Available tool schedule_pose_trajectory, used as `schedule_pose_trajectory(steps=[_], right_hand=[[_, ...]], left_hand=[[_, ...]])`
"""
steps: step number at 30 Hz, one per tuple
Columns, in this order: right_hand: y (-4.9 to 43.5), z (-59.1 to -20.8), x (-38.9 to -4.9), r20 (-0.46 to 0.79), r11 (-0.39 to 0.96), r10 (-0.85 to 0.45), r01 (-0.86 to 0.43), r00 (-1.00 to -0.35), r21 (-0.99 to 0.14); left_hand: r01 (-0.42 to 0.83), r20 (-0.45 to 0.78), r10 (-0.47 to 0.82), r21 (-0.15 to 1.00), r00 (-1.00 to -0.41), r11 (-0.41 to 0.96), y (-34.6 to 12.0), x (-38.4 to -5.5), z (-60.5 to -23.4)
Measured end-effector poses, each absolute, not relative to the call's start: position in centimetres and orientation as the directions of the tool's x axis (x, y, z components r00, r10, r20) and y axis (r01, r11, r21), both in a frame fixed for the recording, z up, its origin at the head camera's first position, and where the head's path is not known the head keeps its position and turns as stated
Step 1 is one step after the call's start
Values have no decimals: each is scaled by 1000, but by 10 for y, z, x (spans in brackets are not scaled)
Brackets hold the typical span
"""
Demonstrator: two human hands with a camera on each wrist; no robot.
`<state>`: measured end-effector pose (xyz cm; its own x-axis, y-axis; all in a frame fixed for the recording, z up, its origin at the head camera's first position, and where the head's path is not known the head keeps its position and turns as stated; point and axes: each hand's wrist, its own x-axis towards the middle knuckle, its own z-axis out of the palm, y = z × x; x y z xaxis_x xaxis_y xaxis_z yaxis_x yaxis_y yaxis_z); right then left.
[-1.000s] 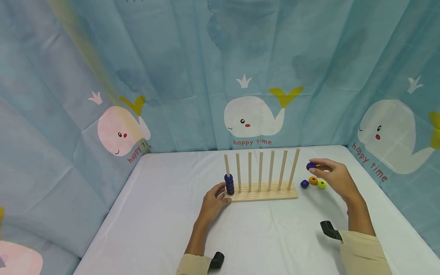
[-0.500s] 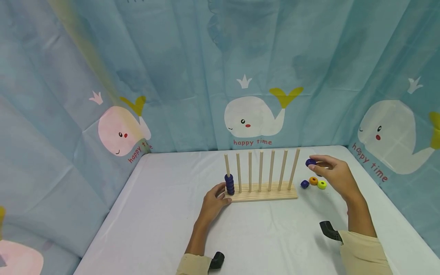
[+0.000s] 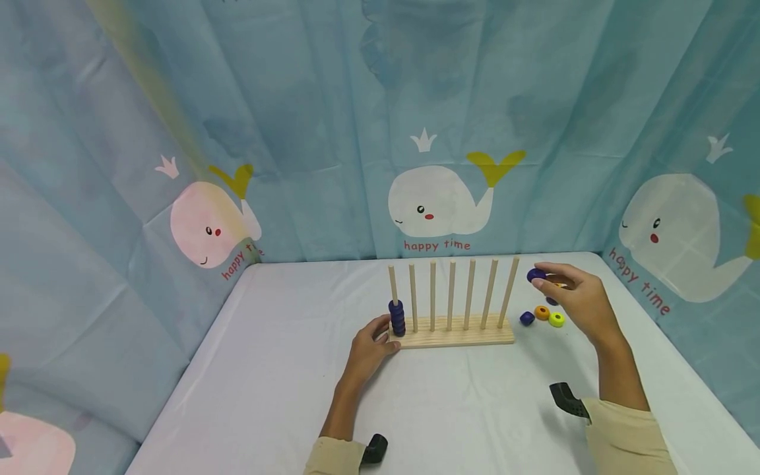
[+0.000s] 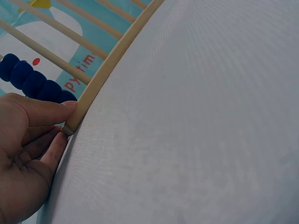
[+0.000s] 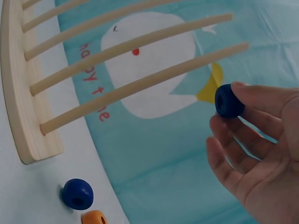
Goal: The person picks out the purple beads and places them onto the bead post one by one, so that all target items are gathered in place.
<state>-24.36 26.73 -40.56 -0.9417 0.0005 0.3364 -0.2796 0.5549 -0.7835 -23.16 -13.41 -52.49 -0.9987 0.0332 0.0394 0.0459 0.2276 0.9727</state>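
A wooden peg rack (image 3: pixel 457 338) with a row of several upright pegs stands on the table. My left hand (image 3: pixel 365 356) grips the left end of its base, thumb on the front edge and fingers round the end. Dark blue beads (image 3: pixel 396 318) are stacked on the leftmost peg, right beside that hand. My right hand (image 3: pixel 574 297) pinches a single blue bead (image 5: pixel 229 101) between thumb and fingertips. It holds this bead up to the right of the rightmost peg (image 5: pixel 145 86), close to the height of its tip and apart from it.
Right of the rack lie a loose blue bead (image 3: pixel 527 318), an orange bead (image 3: pixel 541 313) and a yellow-green bead (image 3: pixel 556 319). More beads are partly hidden behind the right hand. A white cloth covers the table (image 3: pixel 285 382); a blue whale-print curtain (image 3: pixel 320 165) hangs behind it.
My right hand has lifted the blue bead slightly higher, baring part of a dark bead behind it. The left hand and the rack have stayed in place.
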Motion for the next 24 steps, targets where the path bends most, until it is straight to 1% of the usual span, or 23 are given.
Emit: schedule_pose_trajectory(steps=[6, 14, 24], right_hand=[[263, -402, -241, 372, 547, 15, -304, -928, -780], [257, -401, -236, 388, 550, 25, -311, -921, -775], [250, -397, -239, 447, 524, 5, -379, -894, -763]], left_hand=[[45, 37, 39, 974, -999, 222, -134, -231, -525], [48, 38, 44, 971, -998, 235, -133, -231, -524], [49, 42, 36, 972, -998, 232, -134, -231, -525]])
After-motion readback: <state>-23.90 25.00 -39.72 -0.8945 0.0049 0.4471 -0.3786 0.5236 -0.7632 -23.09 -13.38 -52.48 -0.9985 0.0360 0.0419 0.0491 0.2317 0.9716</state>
